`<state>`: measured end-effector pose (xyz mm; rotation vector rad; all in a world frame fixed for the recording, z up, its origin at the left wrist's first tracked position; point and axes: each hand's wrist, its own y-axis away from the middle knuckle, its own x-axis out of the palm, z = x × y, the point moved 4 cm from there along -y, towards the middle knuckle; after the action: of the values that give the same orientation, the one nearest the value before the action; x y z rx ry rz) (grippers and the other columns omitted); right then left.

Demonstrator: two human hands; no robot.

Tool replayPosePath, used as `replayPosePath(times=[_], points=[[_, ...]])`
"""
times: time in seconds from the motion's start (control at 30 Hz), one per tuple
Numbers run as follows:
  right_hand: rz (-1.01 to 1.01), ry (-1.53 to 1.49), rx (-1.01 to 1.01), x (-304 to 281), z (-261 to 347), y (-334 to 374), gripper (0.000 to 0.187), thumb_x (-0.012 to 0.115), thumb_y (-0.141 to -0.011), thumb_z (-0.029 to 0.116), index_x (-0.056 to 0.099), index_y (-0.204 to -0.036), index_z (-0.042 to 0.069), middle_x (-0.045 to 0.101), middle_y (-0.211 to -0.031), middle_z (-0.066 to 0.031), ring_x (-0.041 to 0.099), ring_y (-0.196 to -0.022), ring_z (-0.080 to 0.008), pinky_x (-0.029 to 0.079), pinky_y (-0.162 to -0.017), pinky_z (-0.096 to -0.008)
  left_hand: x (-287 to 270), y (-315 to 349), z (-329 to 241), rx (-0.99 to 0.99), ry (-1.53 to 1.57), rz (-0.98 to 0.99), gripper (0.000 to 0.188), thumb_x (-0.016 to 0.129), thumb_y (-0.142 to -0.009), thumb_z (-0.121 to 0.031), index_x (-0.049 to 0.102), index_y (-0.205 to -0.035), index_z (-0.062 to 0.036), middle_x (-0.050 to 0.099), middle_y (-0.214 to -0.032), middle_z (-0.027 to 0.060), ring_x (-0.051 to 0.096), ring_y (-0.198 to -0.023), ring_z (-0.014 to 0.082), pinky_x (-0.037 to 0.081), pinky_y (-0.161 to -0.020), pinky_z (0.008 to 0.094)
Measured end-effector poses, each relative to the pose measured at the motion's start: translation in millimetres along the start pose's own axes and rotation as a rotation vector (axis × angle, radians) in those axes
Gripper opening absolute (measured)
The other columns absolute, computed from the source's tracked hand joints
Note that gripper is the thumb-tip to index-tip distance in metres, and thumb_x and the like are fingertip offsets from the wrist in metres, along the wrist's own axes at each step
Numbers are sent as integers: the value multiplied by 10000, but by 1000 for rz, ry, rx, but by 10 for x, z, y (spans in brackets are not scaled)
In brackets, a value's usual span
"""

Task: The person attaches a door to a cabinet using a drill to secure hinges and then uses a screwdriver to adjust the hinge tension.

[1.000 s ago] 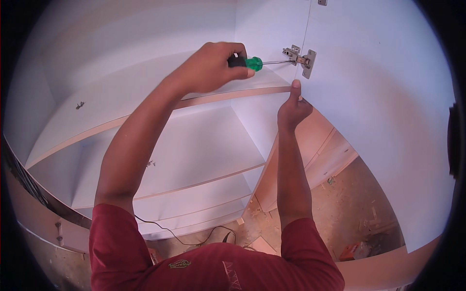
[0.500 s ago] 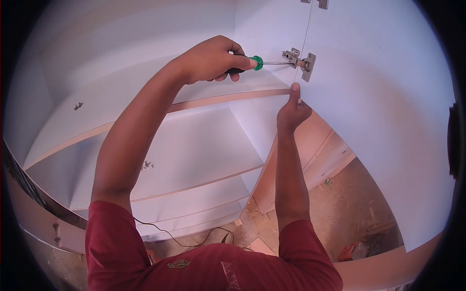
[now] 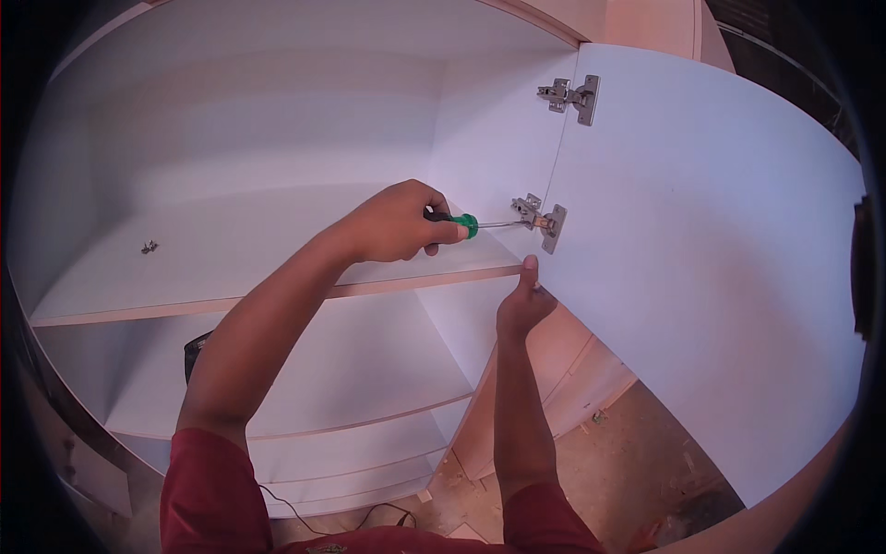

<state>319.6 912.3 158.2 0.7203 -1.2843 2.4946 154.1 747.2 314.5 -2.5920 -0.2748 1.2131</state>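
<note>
My left hand (image 3: 399, 222) is wrapped round a screwdriver (image 3: 467, 225) with a green and black handle. Its thin metal shaft points right, and the tip meets the lower cabinet hinge (image 3: 539, 220). That hinge joins the cabinet's inner side wall to the white cabinet door (image 3: 683, 249), which stands swung out to the right. Below the hinge, my right hand (image 3: 524, 307) grips the door's lower inner corner with the thumb upright; the other fingers are partly hidden. Another metal hinge (image 3: 568, 98) sits higher up on the same joint.
A small cluster of metal hardware (image 3: 149, 246) lies on the white shelf (image 3: 240, 258), left of my arm. A black object (image 3: 194, 355) shows on the shelf below, partly behind my forearm. A dark cable (image 3: 286, 506) runs near the floor (image 3: 614, 462), where scraps lie.
The view has tilted upward, bringing the upper hinge and door top fully into sight. Both hands appear lower in the picture, the screwdriver tip still at the lower hinge.
</note>
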Motion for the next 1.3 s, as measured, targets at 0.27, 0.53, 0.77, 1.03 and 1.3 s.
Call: replayPosePath(times=[0.27, 0.53, 0.77, 1.03, 1.3], points=[[-18, -33, -44, 16, -23, -8, 362, 673, -984, 190, 627, -1135, -135, 687, -1099, -149, 627, -983, -216, 487, -884, -348, -7, -14, 16, 56, -74, -34, 407, 727, -849, -369, 687, -871, 35, 681, -714, 111, 621, -620, 177, 478, -575, 312], [-49, -55, -83, 40, 85, 17, 359, 672, -986, 194, 630, -1122, -135, 683, -1109, -154, 625, -983, -214, 491, -883, -347, 268, 152, -74, 439, -756, -375, 241, 737, -848, -171, 643, -1045, -69, 672, -877, 93, 658, -704, 278, 526, -640, 400], [-32, -5, -48, 65, 197, 15, 375, 684, -981, 227, 654, -1071, -136, 702, -1037, -133, 624, -954, -194, 486, -880, -335, 189, 155, 64, 497, -584, -409, 279, 749, -849, -165, 623, -1087, -92, 668, -931, 88, 650, -706, 244, 532, -687, 379], [-2, 36, -38, 39, 170, -10, 374, 684, -976, 221, 654, -1079, -137, 699, -1047, -139, 633, -953, -204, 496, -864, -352, 162, 58, 148, -37, 96, -135, 358, 754, -885, -236, 621, -1116, 4, 699, -889, 135, 690, -824, 224, 521, -780, 358], [-26, 20, -69, -1, 17, -13, 271, 682, -971, 138, 633, -1050, -116, 685, -968, -112, 617, -852, -173, 508, -746, -321, 221, 88, 91, 389, -504, -278, 231, 723, -891, -161, 586, -1021, -28, 695, -897, 158, 679, -763, 319, 531, -686, 409]])
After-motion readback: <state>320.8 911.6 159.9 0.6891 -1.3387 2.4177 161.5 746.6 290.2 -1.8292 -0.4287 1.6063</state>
